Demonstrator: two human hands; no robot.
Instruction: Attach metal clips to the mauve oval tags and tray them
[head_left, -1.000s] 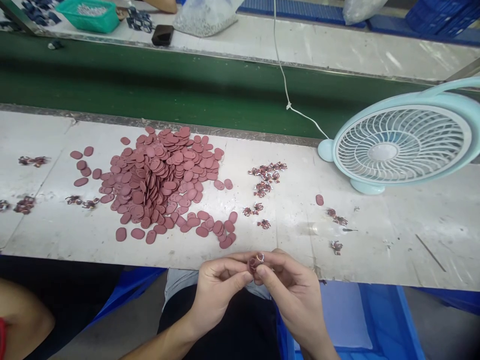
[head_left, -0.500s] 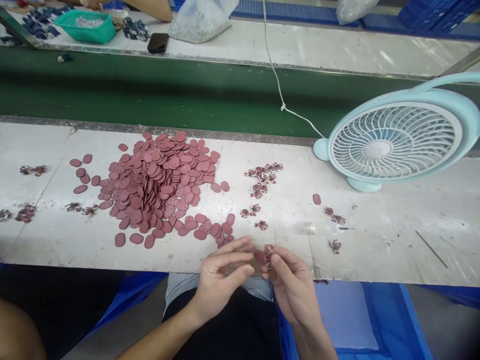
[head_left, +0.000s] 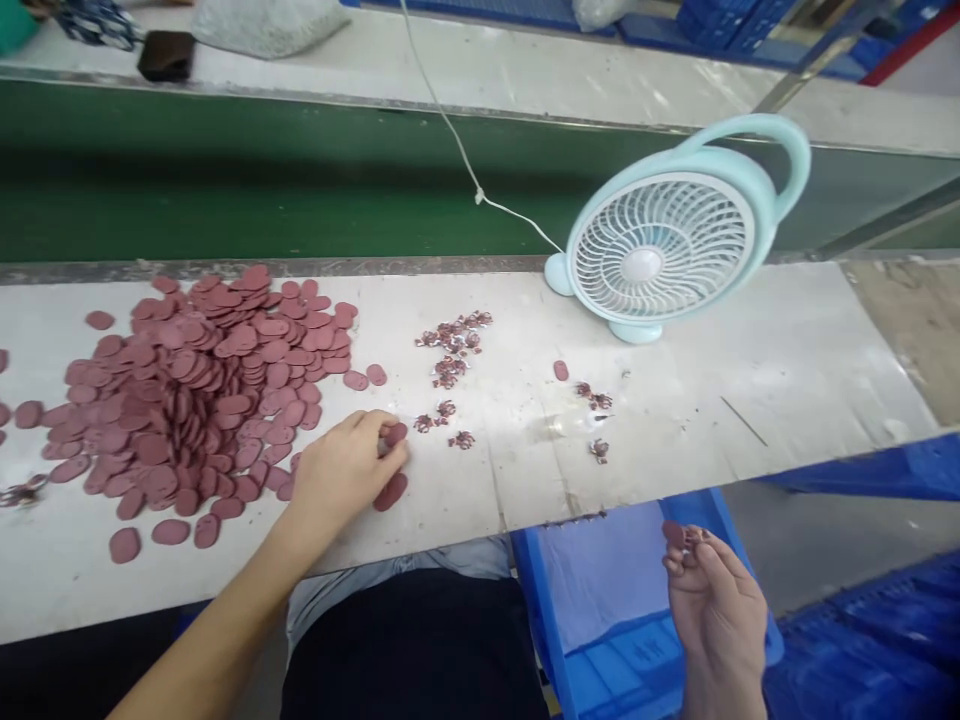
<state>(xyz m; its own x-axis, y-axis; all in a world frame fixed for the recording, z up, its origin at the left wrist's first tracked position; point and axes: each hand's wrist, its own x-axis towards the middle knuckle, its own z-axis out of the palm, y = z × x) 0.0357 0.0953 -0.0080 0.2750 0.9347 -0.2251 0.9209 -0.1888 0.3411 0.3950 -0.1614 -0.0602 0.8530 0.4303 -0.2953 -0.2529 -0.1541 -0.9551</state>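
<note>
My left hand (head_left: 349,470) is at the right edge of a big pile of dark red oval discs (head_left: 217,370). Its thumb and fingers pinch one red disc (head_left: 395,434), and another disc (head_left: 391,492) lies just below them on the white table. My right hand (head_left: 716,600) is out over the blue bin, closed on a red disc (head_left: 674,535) with a small brown piece against it at the fingertips. Small brown-and-white clustered pieces (head_left: 452,371) lie on the table right of the pile.
A light blue fan (head_left: 643,265) stands at the back of the white table (head_left: 787,370), its white cord running up leftward. Below the front edge is a blue bin (head_left: 622,670). A thin stick (head_left: 744,421) lies at right.
My hands have moved apart: the left to the discs, where it has taken hold of one, and the right out over the bin with its disc. The view has shifted right.
</note>
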